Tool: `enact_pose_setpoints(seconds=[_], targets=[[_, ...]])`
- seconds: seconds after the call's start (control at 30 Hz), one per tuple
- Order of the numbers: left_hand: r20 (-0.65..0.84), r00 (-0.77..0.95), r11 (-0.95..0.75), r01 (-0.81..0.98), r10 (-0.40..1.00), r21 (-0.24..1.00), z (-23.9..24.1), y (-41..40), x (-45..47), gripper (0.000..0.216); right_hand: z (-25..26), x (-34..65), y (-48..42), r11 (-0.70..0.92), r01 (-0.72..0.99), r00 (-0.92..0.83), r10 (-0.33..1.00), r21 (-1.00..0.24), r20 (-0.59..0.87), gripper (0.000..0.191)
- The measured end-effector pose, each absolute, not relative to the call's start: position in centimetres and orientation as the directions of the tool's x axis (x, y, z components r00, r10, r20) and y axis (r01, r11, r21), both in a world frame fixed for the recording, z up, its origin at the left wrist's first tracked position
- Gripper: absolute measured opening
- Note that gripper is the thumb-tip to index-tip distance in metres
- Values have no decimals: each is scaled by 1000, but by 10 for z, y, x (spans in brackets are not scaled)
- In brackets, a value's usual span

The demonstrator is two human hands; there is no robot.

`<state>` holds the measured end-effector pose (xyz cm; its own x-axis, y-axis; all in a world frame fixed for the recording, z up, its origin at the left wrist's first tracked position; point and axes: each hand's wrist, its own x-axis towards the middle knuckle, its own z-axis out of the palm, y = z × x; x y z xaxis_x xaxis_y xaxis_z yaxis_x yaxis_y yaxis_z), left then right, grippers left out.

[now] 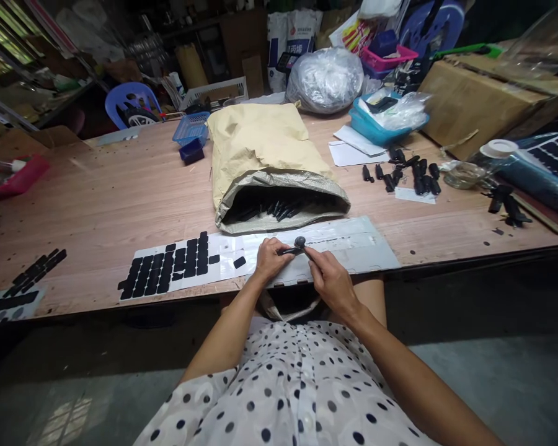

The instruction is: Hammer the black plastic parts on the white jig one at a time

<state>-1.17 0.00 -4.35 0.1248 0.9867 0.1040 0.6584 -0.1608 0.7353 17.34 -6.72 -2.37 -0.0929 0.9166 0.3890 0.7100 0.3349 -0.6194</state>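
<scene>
My left hand [270,260] is closed on a slim black plastic part [288,251] above the grey-white board [372,238]. My right hand [331,277] grips the handle of a dark tool with a round head [300,241]; its exact kind is unclear. That head meets or overlaps the black part between my hands. To the left, a white sheet [179,284] carries rows of black rounded stickers, and one loose black sticker [239,262] lies beside my left hand. Just beyond the board, a beige woven sack [265,136] lies with its mouth towards me, several black parts inside.
Several black plastic pieces [418,173] lie at the right near white papers [353,148]. Behind them stand a blue basin [376,124] and a cardboard box [478,99]. A blue basket [190,129] sits left of the sack. The table's front edge runs close before my body.
</scene>
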Motion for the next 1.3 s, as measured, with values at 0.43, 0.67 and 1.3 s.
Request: enact_pose_setpoints(seconds=[0.43,0.67,1.3], targets=[[84,145,-161,682,986,714,-39,-8,-9,9,-4,279,9,-268,862,410,868,-430,281,42],[82,182,-189,711,980,677,-37,-8,-14,8,-25,296,25,-317,875,435,846,-365,307,38],[-183,353,-204,812,917,546,-106,-127,-15,34,-25,291,24,-268,904,385,849,-334,362,34]])
